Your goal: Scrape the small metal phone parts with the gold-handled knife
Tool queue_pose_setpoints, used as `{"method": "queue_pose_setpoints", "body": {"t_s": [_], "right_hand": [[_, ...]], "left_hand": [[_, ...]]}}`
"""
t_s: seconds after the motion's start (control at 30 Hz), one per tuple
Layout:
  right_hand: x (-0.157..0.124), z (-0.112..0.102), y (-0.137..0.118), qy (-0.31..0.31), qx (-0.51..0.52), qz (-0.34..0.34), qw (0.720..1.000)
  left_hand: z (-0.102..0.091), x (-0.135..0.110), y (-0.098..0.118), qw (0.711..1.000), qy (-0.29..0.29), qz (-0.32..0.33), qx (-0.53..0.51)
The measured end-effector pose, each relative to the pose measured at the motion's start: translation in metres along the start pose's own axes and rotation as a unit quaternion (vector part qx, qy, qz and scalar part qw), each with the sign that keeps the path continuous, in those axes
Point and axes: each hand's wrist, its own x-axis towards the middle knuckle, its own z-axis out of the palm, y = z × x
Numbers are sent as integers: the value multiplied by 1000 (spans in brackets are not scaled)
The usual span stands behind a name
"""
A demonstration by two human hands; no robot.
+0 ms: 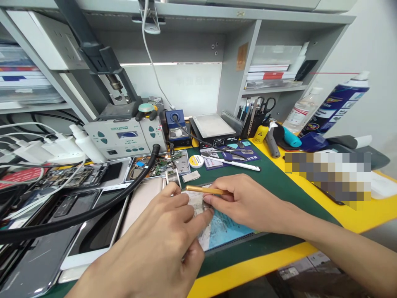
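Note:
My right hand point(245, 203) is closed round a slim gold-coloured tool point(201, 190), which lies nearly level with its rounded end pointing left. Its exact kind does not show. My left hand point(173, 225) is bent over a worn blue and white work pad point(229, 229), its fingers curled down and one fingertip close to my right fingertips. A greyish patch or piece point(198, 205) shows between the hands; whatever the left fingers press or hold is largely hidden. Just beyond the left hand stand a solder spool point(173, 178) and a small white pad point(191, 176).
Left lie several phones point(96, 223), crossed by a thick black hose point(124, 194). Behind are a parts tray point(161, 163), a hot-air station point(124, 136) and a heating plate point(214, 126). A white pen-like tool point(232, 162) rests on the green mat point(276, 186). Bottles point(335, 103) stand right.

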Motion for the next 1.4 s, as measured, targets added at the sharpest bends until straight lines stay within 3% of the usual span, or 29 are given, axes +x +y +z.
{"method": "queue_pose_setpoints", "body": {"t_s": [0.2, 0.3, 0.53, 1.4], "right_hand": [[-2, -1, 2, -5, 50, 20, 999], [-3, -2, 3, 19, 79, 25, 996], [-4, -6, 1, 44, 171, 25, 984], [-6, -11, 0, 54, 189, 23, 980]], "left_hand": [[-4, 4, -8, 994, 105, 3, 36], [-5, 6, -13, 988, 129, -10, 84], [-1, 8, -17, 983, 122, -14, 137], [-1, 7, -16, 986, 116, -10, 116]]}}
